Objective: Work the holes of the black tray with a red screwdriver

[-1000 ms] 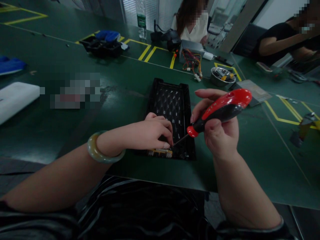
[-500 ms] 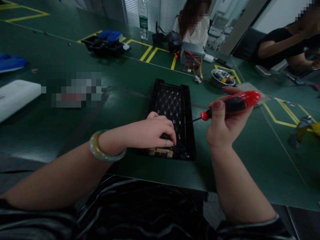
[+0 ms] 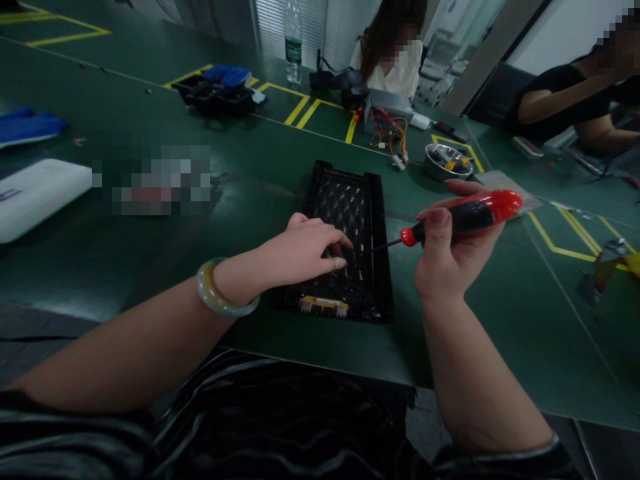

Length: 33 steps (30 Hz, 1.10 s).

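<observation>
A black plastic computer case front panel lies flat before me, its face patterned with small slots. At its near end sits a small yellow-brown circuit board with ports. My left hand is over the panel's left side, thumb and forefinger apart, with nothing visible between them. Some of its other fingers are hidden. My right hand is wrapped around the handle of a red and black screwdriver, to the right of the panel. The screwdriver's thin shaft points left, its tip over the panel's right part; contact cannot be made out.
Beyond the panel are a metal bowl of tools, a power supply with loose cables, and a black tray with blue gloves. A water bottle stands farther back. A white case lies left. Two people sit across the table.
My left hand has moved up and away from the circuit board, and its thumb and forefinger have parted. My right hand and the screwdriver stay almost where they were.
</observation>
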Motion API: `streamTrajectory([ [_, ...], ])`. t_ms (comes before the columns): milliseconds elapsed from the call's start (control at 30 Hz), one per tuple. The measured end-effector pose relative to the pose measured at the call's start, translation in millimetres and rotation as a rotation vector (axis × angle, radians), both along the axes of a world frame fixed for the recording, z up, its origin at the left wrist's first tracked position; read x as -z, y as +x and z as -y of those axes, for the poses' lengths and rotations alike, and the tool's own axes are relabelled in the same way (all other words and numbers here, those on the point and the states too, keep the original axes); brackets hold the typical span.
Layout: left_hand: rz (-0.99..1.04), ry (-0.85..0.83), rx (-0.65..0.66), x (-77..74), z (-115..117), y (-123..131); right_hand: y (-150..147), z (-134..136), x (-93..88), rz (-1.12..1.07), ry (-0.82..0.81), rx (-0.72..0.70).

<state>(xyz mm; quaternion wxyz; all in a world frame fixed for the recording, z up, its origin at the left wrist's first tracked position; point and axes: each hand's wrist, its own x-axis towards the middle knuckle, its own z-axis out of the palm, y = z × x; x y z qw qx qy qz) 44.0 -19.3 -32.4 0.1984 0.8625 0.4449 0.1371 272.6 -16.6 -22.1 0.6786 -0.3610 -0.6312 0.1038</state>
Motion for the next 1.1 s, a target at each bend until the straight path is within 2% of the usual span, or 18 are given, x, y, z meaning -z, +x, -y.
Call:
streamTrajectory([
  [167, -0.014, 0.004, 0.014, 1.8, -1, 2, -7, 1, -4.4, -0.041, 0.146, -0.082],
  [300, -0.015, -0.066, 0.045, -1.1, 0, 4, -10, 2, -9.1, -0.067, 0.242, -0.115],
  [533, 0.073, -0.133, 0.073, -4.3, -2, 3, -9, 2, -11.9, -0.086, 0.283, -0.123],
  [700, 0.068, -0.148, 0.103, -7.7, -1, 2, -11, 5, -13.2, -0.078, 0.262, -0.029],
  [867, 0.08, -0.097, 0.303, -10.8, 8, 3, -8, 5, -14.6, -0.106, 0.275, 0.188],
  [967, 0.051, -0.052, 0.411, -10.9, 12, 4, -7, 2, -15.4, -0.163, 0.264, 0.19],
  [1100, 0.031, -0.014, 0.432, -8.9, 15, 4, -9, 0, -15.9, -0.198, 0.24, 0.188],
])
